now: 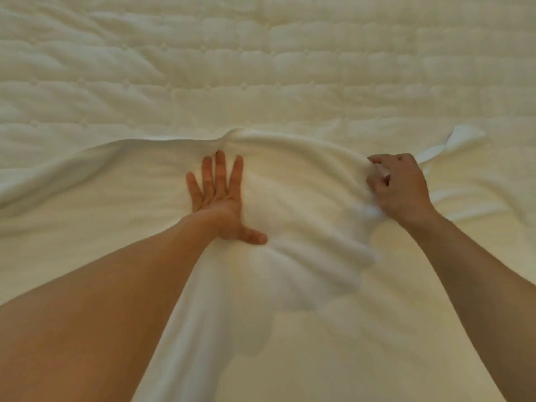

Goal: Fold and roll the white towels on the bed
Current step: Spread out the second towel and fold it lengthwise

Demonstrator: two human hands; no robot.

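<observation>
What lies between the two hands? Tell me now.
Only towel: in the head view a bunched, wrinkled stretch of it runs from the flat left hand to the right hand, which pinches a fold. Nothing else lies there.

Your left hand (219,201) lies flat, palm down, pressing on the towel (304,204). Its four fingers (220,169) are straight and slightly fanned, pointing away from you, and the thumb (253,237) sticks out sideways toward your right. Your left forearm (116,300) is bare and stretches in from the lower left corner, the wrist nearly in line with it. Your right hand (401,188) sits back up, level with the left and well apart from it, its fingers curled under and bunching a fold of the towel against the thumb. Your bare right forearm (478,271) comes in from the lower right.
</observation>
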